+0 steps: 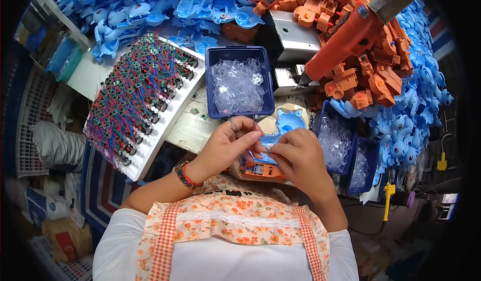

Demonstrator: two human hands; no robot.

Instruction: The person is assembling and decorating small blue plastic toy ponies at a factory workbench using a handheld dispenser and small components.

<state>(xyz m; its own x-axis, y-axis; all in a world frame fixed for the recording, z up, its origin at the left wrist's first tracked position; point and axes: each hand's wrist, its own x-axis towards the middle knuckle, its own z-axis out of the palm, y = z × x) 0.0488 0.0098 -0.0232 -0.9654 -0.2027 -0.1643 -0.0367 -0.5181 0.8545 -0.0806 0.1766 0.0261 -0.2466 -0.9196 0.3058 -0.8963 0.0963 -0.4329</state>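
A: Both hands meet at the near edge of the workbench. The left hand has its fingertips pinched together on a thin green wire; the right hand is curled down over a light blue plastic shell sitting on an orange motor block

B: So that assembly is right in front of the apron, between the two hands?

A: Yes, touching both. My worry is the wire: it is fine and pulled upward, so too firm a tug could snap it or drag it off its joint, which I cannot see under the fingers

B: And the shell?

A: It is held only by the right fingers pressing down. If they slip, it could tilt off the orange block and the parts would come apart

B: Anything nearby to catch on?

A: The blue bin of clear plastic bits stands just behind the hands, and the orange power screwdriver hangs over the far right of the bench. A raised elbow could knock either, I would guess
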